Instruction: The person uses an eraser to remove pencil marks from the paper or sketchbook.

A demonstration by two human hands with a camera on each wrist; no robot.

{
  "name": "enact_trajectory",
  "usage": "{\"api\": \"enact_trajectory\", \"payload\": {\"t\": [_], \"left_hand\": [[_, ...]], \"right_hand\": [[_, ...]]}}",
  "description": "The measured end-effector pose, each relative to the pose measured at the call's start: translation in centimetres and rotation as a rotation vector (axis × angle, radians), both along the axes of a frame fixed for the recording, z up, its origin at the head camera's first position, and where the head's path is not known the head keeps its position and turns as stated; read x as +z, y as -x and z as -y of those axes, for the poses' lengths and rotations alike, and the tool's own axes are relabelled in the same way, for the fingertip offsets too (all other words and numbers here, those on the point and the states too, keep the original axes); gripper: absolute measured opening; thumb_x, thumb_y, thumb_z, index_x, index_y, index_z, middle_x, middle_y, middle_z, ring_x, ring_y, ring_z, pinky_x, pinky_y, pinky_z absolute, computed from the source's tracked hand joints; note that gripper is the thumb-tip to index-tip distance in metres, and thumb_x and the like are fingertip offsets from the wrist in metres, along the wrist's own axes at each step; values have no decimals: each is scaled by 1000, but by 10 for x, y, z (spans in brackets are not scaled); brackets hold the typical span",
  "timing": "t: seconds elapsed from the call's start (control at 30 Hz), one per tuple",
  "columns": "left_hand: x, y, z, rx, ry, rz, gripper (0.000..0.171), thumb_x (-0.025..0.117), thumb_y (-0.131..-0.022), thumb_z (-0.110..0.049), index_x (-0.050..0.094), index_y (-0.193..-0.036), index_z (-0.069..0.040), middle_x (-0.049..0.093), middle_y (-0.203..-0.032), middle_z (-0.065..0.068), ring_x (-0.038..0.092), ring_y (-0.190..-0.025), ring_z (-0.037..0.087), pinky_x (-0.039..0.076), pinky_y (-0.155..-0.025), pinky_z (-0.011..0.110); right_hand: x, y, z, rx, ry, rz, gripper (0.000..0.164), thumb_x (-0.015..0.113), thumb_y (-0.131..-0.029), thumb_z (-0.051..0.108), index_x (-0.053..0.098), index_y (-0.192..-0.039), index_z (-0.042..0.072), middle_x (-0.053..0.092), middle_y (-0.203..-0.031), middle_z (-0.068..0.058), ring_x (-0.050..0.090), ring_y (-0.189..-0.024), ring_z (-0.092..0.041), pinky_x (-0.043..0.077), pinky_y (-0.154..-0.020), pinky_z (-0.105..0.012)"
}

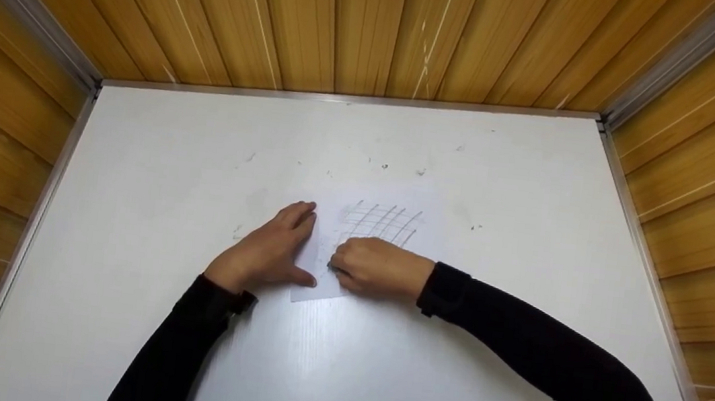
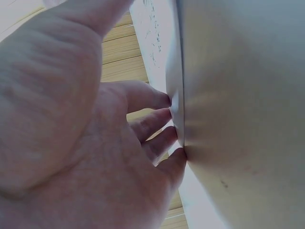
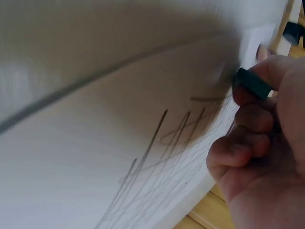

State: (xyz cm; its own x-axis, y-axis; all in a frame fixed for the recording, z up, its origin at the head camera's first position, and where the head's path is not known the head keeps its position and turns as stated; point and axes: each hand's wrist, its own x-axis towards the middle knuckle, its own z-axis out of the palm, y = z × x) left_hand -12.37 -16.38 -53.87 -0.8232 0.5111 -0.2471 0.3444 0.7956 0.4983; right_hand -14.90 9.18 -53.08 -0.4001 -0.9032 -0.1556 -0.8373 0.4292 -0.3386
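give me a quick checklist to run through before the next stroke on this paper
1. Right hand gripping the green block: ok.
2. Left hand touching the left side of the paper: ok.
3. Drawn grid fully uncovered in the head view: not ok, the right hand hides its lower part.
4. Block touching the paper: cannot tell, its tip is dark and blurred.
5. Table free of dark specks: not ok, several beyond the paper.
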Motion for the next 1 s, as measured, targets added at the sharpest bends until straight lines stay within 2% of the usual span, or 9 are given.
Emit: {"api": "enact_trajectory", "payload": {"t": [0.07, 0.17, 0.33, 0.43, 0.57, 0.67, 0.8, 0.9, 1.0], "left_hand": [[1, 0, 1, 6, -1, 3, 125, 99, -80, -48, 32, -173, 1, 19, -186, 11, 18, -174, 31, 38, -134, 47], [0, 0, 1, 12, 3, 8, 125, 99, -80, -48, 31, -173, -1, 19, -186, 11, 19, -174, 30, 38, -134, 47], [-1, 1, 1, 19, -8, 9, 125, 99, -80, -48, 30, -174, -2, 18, -186, 9, 18, -174, 29, 37, -135, 47], [-1, 1, 1, 13, -13, 10, 126, 98, -80, -48, 29, -174, -1, 17, -186, 9, 17, -174, 29, 36, -135, 46], [0, 0, 2, -5, -9, 10, 126, 97, -81, -49, 28, -174, 0, 17, -186, 10, 15, -174, 30, 34, -136, 47], [1, 0, 2, -13, -7, 11, 126, 97, -81, -49, 28, -173, 1, 17, -186, 11, 15, -174, 32, 33, -136, 47], [2, -1, 1, -11, -7, 10, 126, 98, -80, -49, 28, -173, 1, 18, -186, 12, 16, -174, 32, 33, -137, 47], [1, -2, 0, -1, -10, 14, 127, 99, -80, -48, 29, -173, 0, 18, -186, 11, 17, -174, 31, 34, -136, 46], [1, -1, -1, 9, -13, 22, 127, 99, -80, -47, 29, -174, -1, 17, -186, 10, 16, -174, 29, 34, -136, 46]], "right_hand": [[1, 3, 1, -36, -1, -39, 17, 63, -105, 14, 78, -108, 6, 79, -101, -9, 75, -94, -26, 64, -90, -42], [1, 17, 3, -126, -1, -85, 17, 64, -105, 14, 78, -108, 5, 78, -100, -10, 75, -91, -29, 64, -86, -43], [-1, 37, 5, -235, 1, -101, 22, 58, -110, 16, 77, -107, 3, 76, -98, -12, 73, -91, -30, 64, -86, -45], [-1, 34, 3, -203, 2, -53, 20, 59, -108, 15, 75, -104, 4, 76, -96, -11, 73, -91, -29, 63, -89, -45], [1, 15, -2, -64, -9, 36, 16, 61, -105, 13, 73, -101, 5, 76, -95, -9, 72, -90, -26, 62, -92, -44], [2, 3, -3, -8, -20, 27, 16, 61, -106, 14, 75, -104, 5, 77, -97, -8, 72, -90, -25, 62, -91, -43], [2, 5, -2, -75, -13, -68, 16, 64, -105, 14, 77, -107, 5, 78, -98, -10, 74, -90, -27, 64, -87, -43], [0, 18, -1, -161, 1, -106, 17, 64, -107, 14, 77, -106, 5, 77, -98, -11, 74, -90, -29, 64, -85, -44], [-2, 31, -1, -213, 5, -95, 21, 60, -109, 16, 76, -105, 4, 77, -96, -12, 74, -89, -30, 64, -84, -45]]}}
